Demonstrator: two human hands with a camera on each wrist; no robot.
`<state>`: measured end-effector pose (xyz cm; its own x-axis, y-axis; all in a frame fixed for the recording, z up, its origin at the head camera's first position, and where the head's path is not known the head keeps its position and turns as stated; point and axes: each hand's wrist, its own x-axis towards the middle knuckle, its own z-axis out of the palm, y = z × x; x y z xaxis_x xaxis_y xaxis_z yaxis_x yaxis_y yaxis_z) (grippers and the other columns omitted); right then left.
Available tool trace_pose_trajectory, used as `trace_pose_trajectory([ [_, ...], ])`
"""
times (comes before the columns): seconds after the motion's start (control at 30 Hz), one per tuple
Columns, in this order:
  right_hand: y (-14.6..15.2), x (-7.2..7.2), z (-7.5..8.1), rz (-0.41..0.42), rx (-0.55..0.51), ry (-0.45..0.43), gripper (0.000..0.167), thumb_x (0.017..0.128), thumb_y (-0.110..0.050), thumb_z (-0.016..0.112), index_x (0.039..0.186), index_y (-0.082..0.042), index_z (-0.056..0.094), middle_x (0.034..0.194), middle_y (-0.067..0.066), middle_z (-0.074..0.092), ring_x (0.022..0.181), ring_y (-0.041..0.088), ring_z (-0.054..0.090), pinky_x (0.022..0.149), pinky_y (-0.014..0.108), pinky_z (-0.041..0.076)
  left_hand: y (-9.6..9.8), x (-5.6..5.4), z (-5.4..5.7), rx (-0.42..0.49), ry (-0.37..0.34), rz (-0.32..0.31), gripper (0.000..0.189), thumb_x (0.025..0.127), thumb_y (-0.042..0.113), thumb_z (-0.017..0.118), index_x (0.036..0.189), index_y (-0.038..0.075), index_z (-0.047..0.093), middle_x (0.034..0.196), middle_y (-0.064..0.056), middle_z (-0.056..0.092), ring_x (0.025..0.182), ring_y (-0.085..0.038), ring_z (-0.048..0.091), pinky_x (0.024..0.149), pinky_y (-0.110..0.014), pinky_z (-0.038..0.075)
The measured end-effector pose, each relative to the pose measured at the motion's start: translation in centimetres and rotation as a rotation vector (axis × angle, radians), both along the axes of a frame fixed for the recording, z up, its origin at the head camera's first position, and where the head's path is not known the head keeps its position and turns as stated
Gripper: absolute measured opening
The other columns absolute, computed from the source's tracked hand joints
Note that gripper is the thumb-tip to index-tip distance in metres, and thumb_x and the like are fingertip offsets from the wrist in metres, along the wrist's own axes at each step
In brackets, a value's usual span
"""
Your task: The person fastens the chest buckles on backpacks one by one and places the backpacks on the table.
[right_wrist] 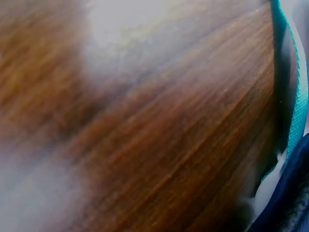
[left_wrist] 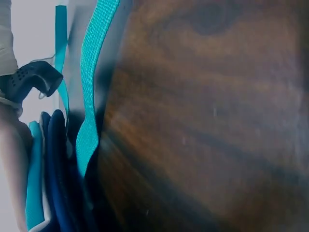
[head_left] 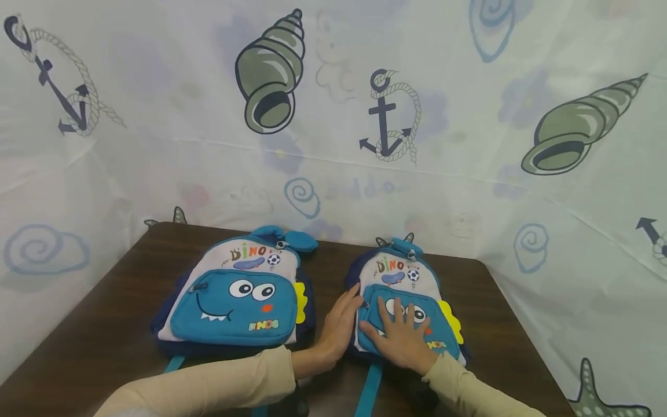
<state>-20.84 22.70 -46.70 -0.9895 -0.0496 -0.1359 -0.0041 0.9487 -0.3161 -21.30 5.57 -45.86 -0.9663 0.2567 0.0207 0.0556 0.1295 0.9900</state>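
Two small backpacks with a blue dinosaur-face pocket lie face up on a dark wooden table. My right hand (head_left: 403,336) rests spread on the front pocket of the right backpack (head_left: 396,272), covering part of the printed face. Against that backpack's left side my left hand (head_left: 340,321) lies with straight fingers. The left backpack (head_left: 234,307) is untouched, just left of my left hand. In the left wrist view, a teal strap (left_wrist: 89,96) hangs beside the layered teal and navy edge of a backpack. The right wrist view shows a teal strap (right_wrist: 299,96) but no hand.
The wooden table (head_left: 500,324) reaches back to a white cloth backdrop (head_left: 458,208) printed with shells and anchors. Teal straps (head_left: 369,391) trail toward the table's near edge. A black device (left_wrist: 36,79) sits at the other wrist in the left wrist view.
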Motion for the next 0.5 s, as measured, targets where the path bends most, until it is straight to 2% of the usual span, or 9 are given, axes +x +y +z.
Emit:
trace_pose_trajectory([
  [0.17,0.0,0.3,-0.6,-0.008,-0.038,-0.002,0.09,0.094,-0.076,0.032,0.159,-0.015,0.025,0.164,0.028,0.013,0.145,0.063,0.0,0.1,0.085,-0.013,0.1,0.2,0.4,0.022,0.019,-0.05,0.056,0.105,0.048,0.039,0.155,0.026,0.036,0.164,-0.004,0.03,0.15,-0.037,0.027,0.117,-0.069,0.017],
  [0.3,0.1,0.1,-0.9,0.007,-0.083,0.02,0.086,0.097,-0.072,0.03,0.16,-0.014,0.022,0.164,0.027,0.012,0.147,0.06,-0.001,0.103,0.083,-0.014,0.1,0.2,1.0,0.001,0.069,-0.055,0.053,0.105,0.044,0.041,0.154,0.025,0.039,0.163,-0.008,0.031,0.148,-0.039,0.03,0.115,-0.071,0.02],
  [0.5,0.6,0.0,-0.1,0.021,-0.16,0.073,0.08,0.101,-0.063,0.031,0.16,-0.011,0.019,0.165,0.025,0.009,0.149,0.055,-0.003,0.106,0.08,-0.014,0.4,-0.1,1.9,0.004,0.16,-0.061,0.052,0.104,0.039,0.042,0.155,0.031,0.036,0.161,-0.001,0.035,0.148,-0.033,0.033,0.116,-0.068,0.022],
])
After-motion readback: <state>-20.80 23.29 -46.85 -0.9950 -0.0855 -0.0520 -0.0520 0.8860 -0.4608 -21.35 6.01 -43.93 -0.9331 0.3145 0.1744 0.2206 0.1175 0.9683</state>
